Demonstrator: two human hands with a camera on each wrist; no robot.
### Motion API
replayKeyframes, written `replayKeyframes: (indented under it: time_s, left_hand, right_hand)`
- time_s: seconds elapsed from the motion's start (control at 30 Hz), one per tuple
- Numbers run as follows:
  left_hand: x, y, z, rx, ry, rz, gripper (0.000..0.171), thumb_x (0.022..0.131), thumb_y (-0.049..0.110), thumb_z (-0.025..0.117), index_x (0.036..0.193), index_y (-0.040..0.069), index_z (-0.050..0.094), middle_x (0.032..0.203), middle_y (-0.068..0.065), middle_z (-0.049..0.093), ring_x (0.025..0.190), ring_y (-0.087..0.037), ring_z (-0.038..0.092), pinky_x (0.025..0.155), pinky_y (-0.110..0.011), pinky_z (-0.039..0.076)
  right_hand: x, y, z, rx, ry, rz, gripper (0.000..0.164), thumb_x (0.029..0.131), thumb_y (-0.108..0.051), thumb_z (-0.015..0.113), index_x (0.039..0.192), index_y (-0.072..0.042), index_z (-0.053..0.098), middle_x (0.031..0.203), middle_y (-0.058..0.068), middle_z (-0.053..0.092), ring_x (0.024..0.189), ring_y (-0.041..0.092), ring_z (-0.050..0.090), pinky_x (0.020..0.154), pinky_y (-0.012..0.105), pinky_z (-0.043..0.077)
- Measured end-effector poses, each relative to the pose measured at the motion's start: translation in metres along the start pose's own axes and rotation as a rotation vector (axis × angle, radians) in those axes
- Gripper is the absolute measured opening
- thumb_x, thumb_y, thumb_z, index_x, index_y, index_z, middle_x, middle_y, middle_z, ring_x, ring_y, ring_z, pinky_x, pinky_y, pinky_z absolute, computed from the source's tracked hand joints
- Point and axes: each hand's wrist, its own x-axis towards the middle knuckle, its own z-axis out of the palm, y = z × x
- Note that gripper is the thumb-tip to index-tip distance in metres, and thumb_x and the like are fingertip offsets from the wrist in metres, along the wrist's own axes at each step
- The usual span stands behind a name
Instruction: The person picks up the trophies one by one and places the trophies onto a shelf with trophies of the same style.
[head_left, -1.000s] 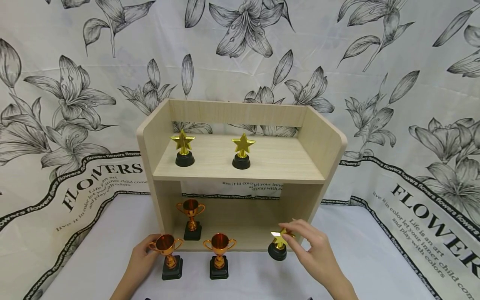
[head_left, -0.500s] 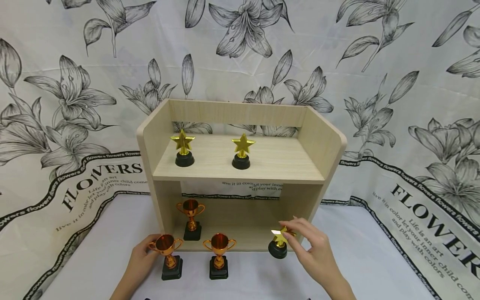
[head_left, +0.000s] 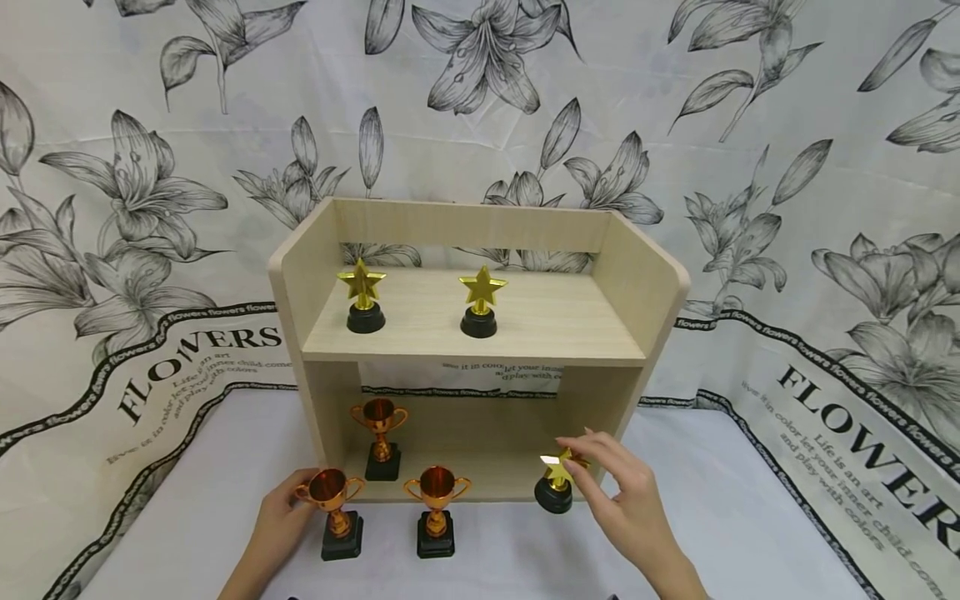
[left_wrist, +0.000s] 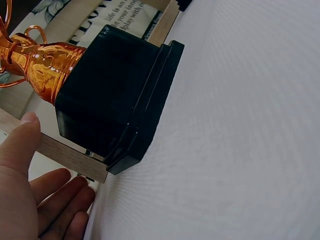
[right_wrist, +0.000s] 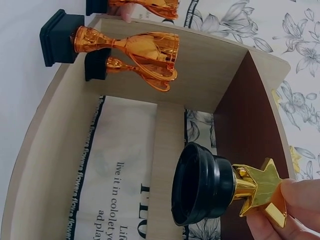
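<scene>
My right hand [head_left: 626, 500] pinches a gold star trophy [right_wrist: 265, 187] by its star, thumb on one face and fingers on the other. Its round black base hangs above the table in front of the lower shelf. My left hand [head_left: 281, 517] lies beside the leftmost bronze cup trophy [head_left: 341, 533], its fingers relaxed and apart from the black base [left_wrist: 110, 85] in the left wrist view. To the right of that cup stands a second bronze cup trophy [head_left: 436, 508]. A third cup trophy [head_left: 382, 442] stands inside the lower shelf at the left.
A two-tier wooden shelf [head_left: 472, 361] stands at the back of the white-covered table [head_left: 690, 483]. On its upper tier are two gold star trophies, one at the left [head_left: 363, 300] and one near the middle [head_left: 481, 304]. Flower-printed cloth [head_left: 480, 150] hangs behind.
My right hand has raised the star trophy very slightly. The left hand and the cup trophies stay in place; the head view has shifted a little.
</scene>
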Motion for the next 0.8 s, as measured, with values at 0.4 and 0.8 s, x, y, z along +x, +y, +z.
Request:
replayKeyframes:
  time_s: [0.4,0.8]
  left_hand:
    - [0.0005,-0.0017,-0.0002,0.01,-0.008,-0.015,0.029,0.082,0.002,0.061,0.111,0.003,0.063,0.109,-0.013,0.066,0.104,-0.032,0.057,0.088,-0.051,0.043]
    - [0.0012,-0.0032,0.0011,0.023,0.0,-0.028,0.027,0.083,0.003,0.061,0.11,0.005,0.064,0.106,-0.009,0.067,0.098,-0.025,0.058,0.083,-0.043,0.045]
  right_hand:
    - [0.0022,0.0066,-0.0003,0.015,0.001,0.005,0.047,0.07,0.013,0.071,0.109,-0.012,0.067,0.097,-0.004,0.065,0.093,0.013,0.063,0.101,0.026,0.037]
    - [0.0063,0.0043,-0.0032,0.008,0.01,0.003,0.046,0.07,0.013,0.071,0.108,-0.012,0.068,0.098,-0.004,0.066,0.107,0.015,0.058,0.101,0.023,0.036]
